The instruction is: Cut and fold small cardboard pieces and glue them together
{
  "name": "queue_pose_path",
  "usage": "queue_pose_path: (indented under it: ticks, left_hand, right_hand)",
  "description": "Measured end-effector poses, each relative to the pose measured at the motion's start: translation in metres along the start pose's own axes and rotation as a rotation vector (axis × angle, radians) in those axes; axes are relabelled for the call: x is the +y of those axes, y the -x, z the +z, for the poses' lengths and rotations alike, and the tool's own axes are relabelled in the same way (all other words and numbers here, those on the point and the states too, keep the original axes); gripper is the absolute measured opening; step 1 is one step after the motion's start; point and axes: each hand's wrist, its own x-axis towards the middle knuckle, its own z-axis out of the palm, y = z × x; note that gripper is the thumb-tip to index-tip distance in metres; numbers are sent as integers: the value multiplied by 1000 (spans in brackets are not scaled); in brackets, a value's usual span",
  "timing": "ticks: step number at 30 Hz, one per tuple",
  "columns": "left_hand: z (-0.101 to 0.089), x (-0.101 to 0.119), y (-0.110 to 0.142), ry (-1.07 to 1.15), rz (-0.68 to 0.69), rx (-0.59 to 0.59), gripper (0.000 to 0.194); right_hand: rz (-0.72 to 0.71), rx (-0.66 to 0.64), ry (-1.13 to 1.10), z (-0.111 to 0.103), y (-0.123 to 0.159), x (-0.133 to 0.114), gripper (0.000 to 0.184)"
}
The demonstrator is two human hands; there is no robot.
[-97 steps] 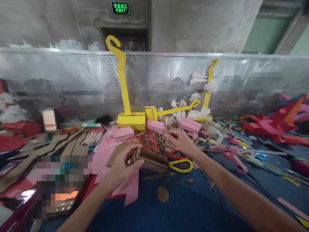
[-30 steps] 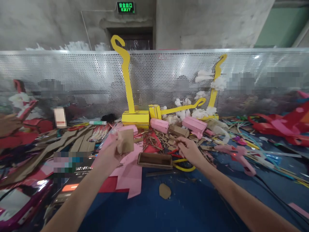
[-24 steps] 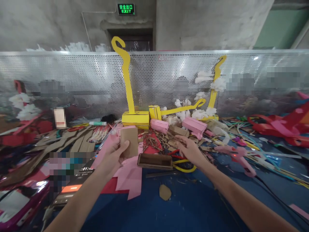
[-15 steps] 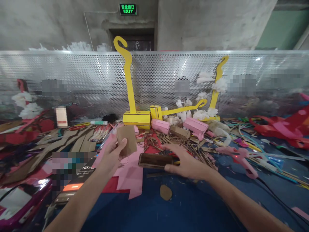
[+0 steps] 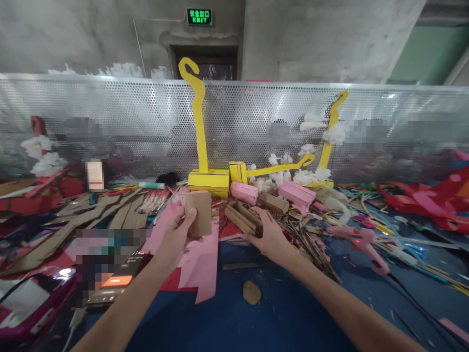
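My left hand [image 5: 177, 233] pinches a small flat rectangle of brown cardboard [image 5: 200, 215] upright, with the thumb on its near face. A strip of pink shows along the rectangle's upper left edge. My right hand [image 5: 271, 238] is closed around the right end of a folded, hollow cardboard box [image 5: 239, 218], held tilted a little above the litter. Some of its fingers are hidden behind the box. Under the left hand lies a cut sheet of pink paper [image 5: 200, 274] over red paper.
Behind stand a yellow hook-topped piece [image 5: 208, 180] and pink folded boxes [image 5: 245, 192]. A pink glue gun [image 5: 361, 239] with a cord lies right. Cardboard strips [image 5: 69, 230] and a phone [image 5: 122, 278] are left. A round cardboard scrap [image 5: 252, 292] lies in front. A perforated metal screen [image 5: 146, 117] closes the back.
My right hand has closed on the hollow cardboard box, which has been raised and tilted away from the table. My left hand has shifted slightly right, still with the cardboard rectangle.
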Motion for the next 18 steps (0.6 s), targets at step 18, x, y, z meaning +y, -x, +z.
queue_pose_path:
  ticks: [18]
  left_hand:
    - [5, -7, 4, 72, -129, -168, 52]
  right_hand:
    - [-92, -213, -38, -3, 15, -18, 41]
